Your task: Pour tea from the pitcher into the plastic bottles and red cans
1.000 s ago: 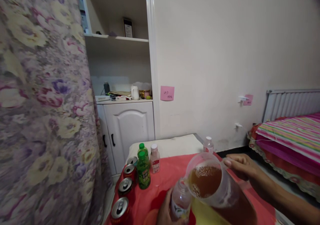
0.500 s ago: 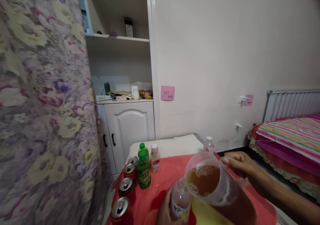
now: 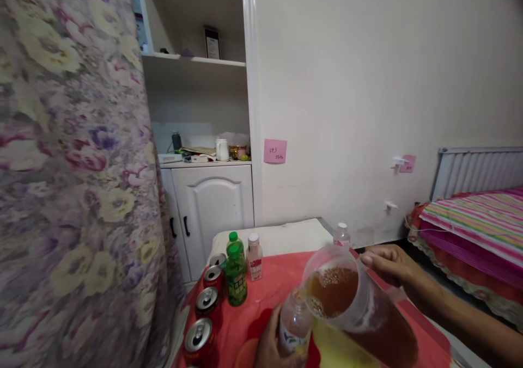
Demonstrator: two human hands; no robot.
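My left hand (image 3: 268,342) is wrapped round a clear plastic bottle (image 3: 295,324) with a printed label, its uncapped mouth upward. Tilted toward that bottle is a translucent plastic pitcher (image 3: 370,316) holding brown, frothy liquid (image 3: 334,289). The pitcher's lip meets the bottle's mouth. My right hand (image 3: 386,264) has its fingers closed at the pitcher's upper right side; the handle is mostly hidden. Beneath the pitcher lies something yellow (image 3: 337,346) on the red tablecloth (image 3: 267,297).
Several drink cans (image 3: 199,339) line the table's left edge. Beside them stand green bottles (image 3: 236,281) and a white-capped bottle (image 3: 254,259). Another white-capped bottle (image 3: 341,234) stands behind the pitcher. A floral curtain (image 3: 81,183) hangs left; a bed (image 3: 482,215) is at right.
The pitcher and bottle stay nearly in place, mouth to mouth. The view has shifted very slightly; both hands keep their holds.
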